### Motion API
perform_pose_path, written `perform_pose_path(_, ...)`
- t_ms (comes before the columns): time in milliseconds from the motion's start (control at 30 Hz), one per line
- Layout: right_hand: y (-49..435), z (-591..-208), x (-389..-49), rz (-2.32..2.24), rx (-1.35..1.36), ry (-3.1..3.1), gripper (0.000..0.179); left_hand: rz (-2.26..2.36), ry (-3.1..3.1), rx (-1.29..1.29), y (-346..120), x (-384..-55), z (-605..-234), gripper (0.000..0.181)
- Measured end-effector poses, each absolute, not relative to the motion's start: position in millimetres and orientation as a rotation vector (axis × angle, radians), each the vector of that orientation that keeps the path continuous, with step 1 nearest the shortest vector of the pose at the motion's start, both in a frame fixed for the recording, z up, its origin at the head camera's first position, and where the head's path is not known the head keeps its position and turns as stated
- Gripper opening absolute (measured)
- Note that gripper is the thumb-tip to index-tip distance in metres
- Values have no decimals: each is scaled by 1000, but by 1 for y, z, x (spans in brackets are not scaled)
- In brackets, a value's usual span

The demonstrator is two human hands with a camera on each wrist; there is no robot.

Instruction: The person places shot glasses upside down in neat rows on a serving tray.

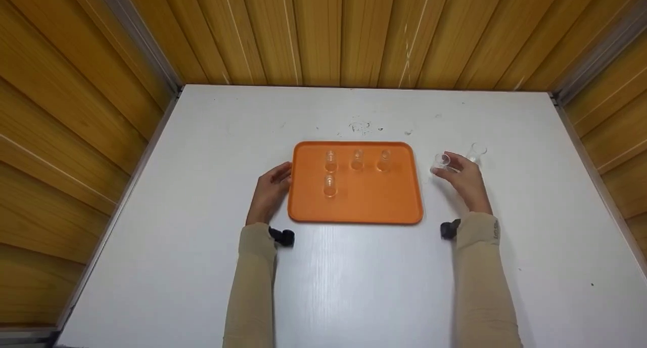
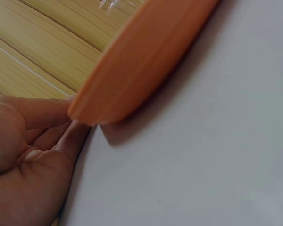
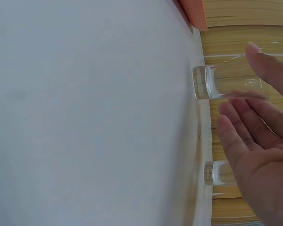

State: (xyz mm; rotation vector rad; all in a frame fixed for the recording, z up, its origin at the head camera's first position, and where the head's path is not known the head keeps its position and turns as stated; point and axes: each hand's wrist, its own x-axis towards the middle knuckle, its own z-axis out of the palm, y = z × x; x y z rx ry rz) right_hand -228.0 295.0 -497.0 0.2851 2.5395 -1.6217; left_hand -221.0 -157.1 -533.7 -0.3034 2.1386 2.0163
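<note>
An orange tray lies on the white table. On it, three small clear glasses stand in a back row: a left one, a middle one and a right one. Another glass stands in front of the left one. My left hand touches the tray's left edge with its fingertips. To the right of the tray, my right hand holds a clear glass between thumb and fingers. Beyond that hand stands a further glass, partly hidden by it.
Yellow wood-look panels enclose the white table at the back and sides. Dark marks dot the tabletop behind the tray. Each wrist bears a small black camera, one on the left and one on the right.
</note>
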Motion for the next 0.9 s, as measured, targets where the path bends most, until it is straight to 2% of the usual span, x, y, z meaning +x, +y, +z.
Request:
perform_pose_path(433,301,-504,-236,-1418,251,2574,55,2032,2135,-286,-157,-222,-535,43)
perform_pose_path(900,302,-507,-237,-1365,192,2628,47,1979,2184,-307,-157,-223,-534,42)
